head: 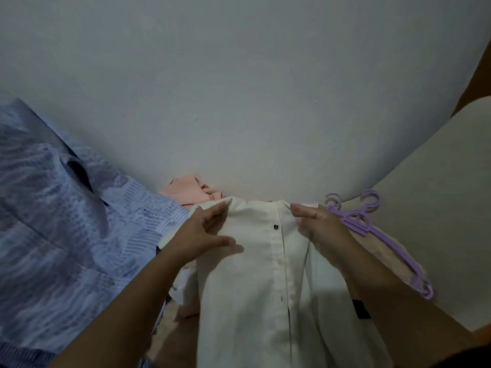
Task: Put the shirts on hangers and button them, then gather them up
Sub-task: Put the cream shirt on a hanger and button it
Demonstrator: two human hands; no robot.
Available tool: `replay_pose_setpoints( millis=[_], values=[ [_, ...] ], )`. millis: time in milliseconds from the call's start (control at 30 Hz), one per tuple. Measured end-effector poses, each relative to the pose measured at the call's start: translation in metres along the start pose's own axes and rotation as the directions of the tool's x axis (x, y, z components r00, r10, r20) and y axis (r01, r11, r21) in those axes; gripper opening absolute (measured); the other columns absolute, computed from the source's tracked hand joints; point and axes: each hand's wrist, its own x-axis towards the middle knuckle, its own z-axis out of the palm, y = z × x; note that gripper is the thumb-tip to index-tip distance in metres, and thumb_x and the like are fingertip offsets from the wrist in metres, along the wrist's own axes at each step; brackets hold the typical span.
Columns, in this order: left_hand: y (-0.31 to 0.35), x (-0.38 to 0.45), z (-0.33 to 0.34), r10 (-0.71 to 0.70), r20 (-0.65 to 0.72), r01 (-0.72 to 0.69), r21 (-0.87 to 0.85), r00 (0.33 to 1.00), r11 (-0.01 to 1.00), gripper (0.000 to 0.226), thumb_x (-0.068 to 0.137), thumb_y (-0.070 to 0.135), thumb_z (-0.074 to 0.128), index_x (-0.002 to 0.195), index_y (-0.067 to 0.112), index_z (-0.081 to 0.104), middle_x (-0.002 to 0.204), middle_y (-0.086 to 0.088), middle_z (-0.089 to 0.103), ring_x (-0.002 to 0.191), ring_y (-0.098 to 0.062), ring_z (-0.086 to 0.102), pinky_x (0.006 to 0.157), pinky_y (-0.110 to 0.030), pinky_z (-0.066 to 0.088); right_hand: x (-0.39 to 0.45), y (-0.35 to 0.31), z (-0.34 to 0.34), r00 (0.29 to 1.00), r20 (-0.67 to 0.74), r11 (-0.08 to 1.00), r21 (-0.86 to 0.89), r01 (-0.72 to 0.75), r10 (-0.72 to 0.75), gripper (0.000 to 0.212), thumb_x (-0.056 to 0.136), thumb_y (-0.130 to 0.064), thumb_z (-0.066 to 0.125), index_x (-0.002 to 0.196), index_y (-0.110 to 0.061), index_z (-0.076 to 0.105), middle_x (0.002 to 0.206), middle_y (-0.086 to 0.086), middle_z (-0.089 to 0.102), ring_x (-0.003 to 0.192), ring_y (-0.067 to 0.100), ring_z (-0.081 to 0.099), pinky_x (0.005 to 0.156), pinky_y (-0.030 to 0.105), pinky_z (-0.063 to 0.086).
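Note:
A white button-front shirt [265, 282] lies lengthwise in front of me, its placket running down the middle with one dark snap near the top. My left hand [202, 235] grips the shirt's upper left edge, thumb spread over the cloth. My right hand [316, 224] pinches the upper right edge by the collar end. Purple plastic hangers [372, 229] lie stacked just right of my right hand, hooks toward the wall. A blue patterned shirt [66, 235] is spread on the left, touching the white one. A pink garment [191, 192] is bunched behind them.
A pale wall [239, 88] rises directly behind the clothes. On the right is a cream surface [438, 208] under the hangers, with a brown strip [475, 75] at the upper right corner. A small dark tag [360, 309] shows by my right forearm.

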Motion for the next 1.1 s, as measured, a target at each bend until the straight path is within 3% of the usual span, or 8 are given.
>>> replay_pose_setpoints(
  millis=[133, 300, 467, 700, 833, 933, 1000, 1100],
  values=[
    [-0.02, 0.042, 0.018, 0.003, 0.042, -0.017, 0.34, 0.999, 0.94, 0.119, 0.055, 0.045, 0.089, 0.149, 0.045, 0.015, 0.148, -0.002, 0.024, 0.136, -0.019, 0.026, 0.109, -0.032, 0.027, 0.026, 0.021, -0.002, 0.992, 0.112, 0.982, -0.189, -0.03, 0.052, 0.038, 0.077, -0.014, 0.073, 0.109, -0.035, 0.068, 0.145, 0.007, 0.03, 0.13, 0.02, 0.042, 0.106, 0.036, 0.04],
    [-0.059, 0.087, 0.035, -0.099, 0.074, 0.047, 0.517, 0.992, 0.855, 0.132, 0.057, 0.047, 0.087, 0.15, 0.042, -0.007, 0.16, -0.013, -0.001, 0.147, -0.029, 0.004, 0.114, -0.042, 0.02, 0.065, 0.054, -0.017, 0.989, 0.105, 0.812, -0.583, -0.027, 0.108, 0.06, 0.088, -0.022, 0.064, 0.142, -0.03, 0.038, 0.157, 0.005, 0.002, 0.14, 0.007, 0.012, 0.096, 0.008, 0.016],
    [-0.086, 0.121, 0.037, -0.108, 0.07, 0.05, 0.564, 0.992, 0.824, 0.139, 0.051, 0.052, 0.088, 0.151, 0.036, -0.006, 0.16, -0.01, 0.005, 0.147, -0.029, 0.004, 0.115, -0.039, 0.017, 0.093, 0.084, -0.015, 0.984, 0.048, 0.646, -0.759, -0.076, 0.173, 0.075, 0.088, -0.031, 0.062, 0.149, -0.027, 0.018, 0.159, 0.009, 0.0, 0.146, 0.021, -0.005, 0.116, 0.033, 0.006],
    [-0.079, 0.097, 0.042, -0.062, -0.08, 0.099, 0.643, 0.995, 0.759, 0.121, 0.053, 0.061, 0.083, 0.149, 0.033, 0.013, 0.156, -0.012, 0.006, 0.139, -0.034, 0.025, 0.109, -0.042, 0.032, 0.066, 0.105, -0.012, 0.999, -0.038, 0.743, -0.669, -0.02, -0.007, 0.063, 0.084, -0.015, 0.067, 0.141, -0.016, 0.04, 0.154, 0.01, 0.023, 0.144, 0.019, 0.015, 0.112, 0.021, 0.012],
    [-0.065, 0.051, 0.074, 0.164, -0.287, 0.102, 0.727, 0.944, 0.679, 0.094, 0.066, 0.043, 0.082, 0.143, 0.02, 0.034, 0.156, -0.016, 0.015, 0.143, -0.036, 0.019, 0.107, -0.053, 0.031, 0.024, 0.104, -0.007, 0.977, -0.184, 0.763, -0.645, -0.036, -0.109, 0.045, 0.086, -0.005, 0.061, 0.131, -0.009, 0.054, 0.143, 0.014, 0.042, 0.135, 0.023, 0.035, 0.103, 0.011, 0.015],
    [-0.057, 0.015, 0.107, 0.274, -0.33, 0.033, 0.69, 0.904, 0.723, 0.067, 0.07, 0.033, 0.08, 0.13, 0.022, 0.051, 0.145, -0.011, 0.04, 0.13, -0.034, 0.04, 0.1, -0.052, 0.036, -0.02, 0.104, 0.006, 0.953, -0.274, 0.853, -0.521, -0.034, -0.13, 0.035, 0.087, 0.0, 0.055, 0.121, -0.01, 0.061, 0.119, 0.005, 0.06, 0.113, 0.015, 0.052, 0.09, 0.004, 0.027],
    [-0.058, -0.003, 0.133, 0.333, -0.275, -0.074, 0.662, 0.902, 0.746, 0.044, 0.074, 0.029, 0.077, 0.116, 0.023, 0.064, 0.124, -0.004, 0.06, 0.11, -0.026, 0.056, 0.091, -0.041, 0.042, -0.047, 0.104, 0.017, 0.963, -0.27, 0.925, -0.366, -0.097, -0.006, 0.034, 0.09, -0.001, 0.052, 0.12, -0.013, 0.061, 0.11, -0.001, 0.063, 0.102, 0.009, 0.057, 0.08, 0.005, 0.037],
    [-0.054, -0.024, 0.171, 0.117, -0.217, -0.041, 0.328, 0.969, 0.944, 0.026, 0.085, 0.021, 0.066, 0.111, 0.022, 0.069, 0.108, 0.004, 0.068, 0.095, -0.011, 0.061, 0.087, -0.02, 0.041, -0.07, 0.115, 0.028, 0.953, -0.277, 0.951, -0.239, -0.195, 0.126, 0.036, 0.091, -0.003, 0.047, 0.123, -0.015, 0.058, 0.11, 0.0, 0.065, 0.103, 0.013, 0.06, 0.09, 0.023, 0.046]
  ],
)
